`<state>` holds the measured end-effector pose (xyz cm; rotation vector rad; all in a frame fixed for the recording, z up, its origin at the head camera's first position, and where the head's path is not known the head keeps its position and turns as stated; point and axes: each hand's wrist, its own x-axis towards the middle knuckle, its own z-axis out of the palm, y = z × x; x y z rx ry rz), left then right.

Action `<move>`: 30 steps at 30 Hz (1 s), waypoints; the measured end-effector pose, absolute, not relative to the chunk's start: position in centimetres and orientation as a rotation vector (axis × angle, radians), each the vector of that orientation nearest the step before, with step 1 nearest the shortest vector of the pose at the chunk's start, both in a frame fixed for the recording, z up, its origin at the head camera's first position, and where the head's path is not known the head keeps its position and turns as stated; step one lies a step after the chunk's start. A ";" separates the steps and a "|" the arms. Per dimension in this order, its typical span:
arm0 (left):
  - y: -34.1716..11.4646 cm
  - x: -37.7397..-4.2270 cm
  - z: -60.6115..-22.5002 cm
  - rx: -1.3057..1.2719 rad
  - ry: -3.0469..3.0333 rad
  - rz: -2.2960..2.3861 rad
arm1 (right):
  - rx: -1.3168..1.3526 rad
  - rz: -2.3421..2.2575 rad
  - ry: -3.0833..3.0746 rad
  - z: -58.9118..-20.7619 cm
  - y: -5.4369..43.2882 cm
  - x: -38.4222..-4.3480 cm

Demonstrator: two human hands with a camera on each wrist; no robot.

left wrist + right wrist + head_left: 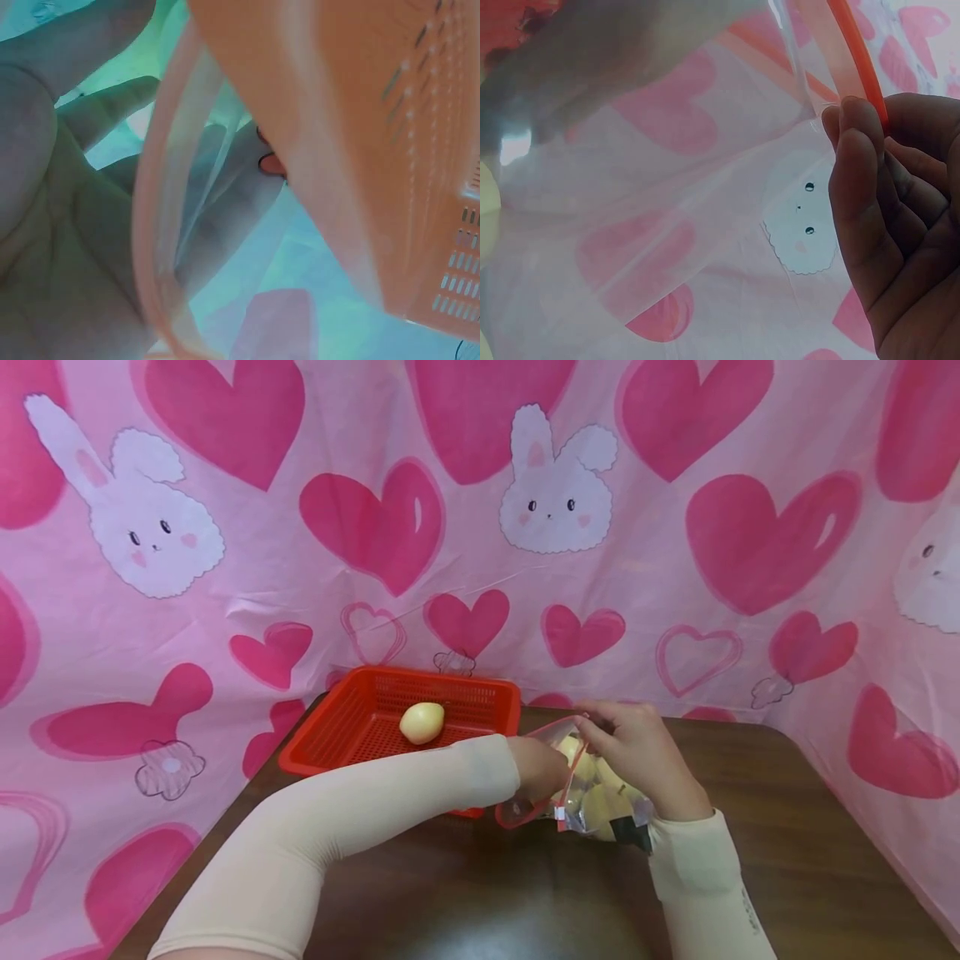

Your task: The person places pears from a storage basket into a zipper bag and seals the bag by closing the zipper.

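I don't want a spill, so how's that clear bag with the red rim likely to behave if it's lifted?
The bag will probably flop, since its thin clear plastic creases beside the right hand. It may sag and feel heavy, as several pieces of yellow fruit sit inside. It's open at the rim, so fruit could roll out if it tips.

On my feed, a creased pink cloth backdrop (472,543) surrounds the scene, printed with hearts (375,527) and white rabbit faces (558,506). I see pale light (487,935) reflecting off a dark brown table (787,827).
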<state>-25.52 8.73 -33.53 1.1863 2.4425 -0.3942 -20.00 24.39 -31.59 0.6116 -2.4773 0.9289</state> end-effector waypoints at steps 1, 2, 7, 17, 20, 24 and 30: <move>8.6 -25.5 -33.5 1.221 2.437 -0.426 | 0.613 0.928 -2.475 -31.6 24.4 -20.0; 8.5 -25.5 -33.4 1.264 2.430 -0.461 | 0.614 0.924 -2.472 -31.6 24.4 -20.0; 7.7 -25.2 -33.0 1.390 2.399 -0.546 | 0.602 0.914 -2.478 -31.6 24.4 -20.0; 5.6 -23.5 -32.0 1.622 2.401 -0.582 | 0.609 0.927 -2.478 -31.7 24.5 -20.0; 5.1 -23.1 -31.9 1.670 2.411 -0.616 | 0.613 0.918 -2.476 -31.7 24.5 -20.0; 4.7 -22.6 -31.8 1.726 2.432 -0.671 | 0.616 0.909 -2.475 -31.6 24.4 -20.0; 3.9 -22.0 -31.6 1.758 2.468 -0.601 | 0.628 0.901 -2.456 -31.5 24.4 -19.9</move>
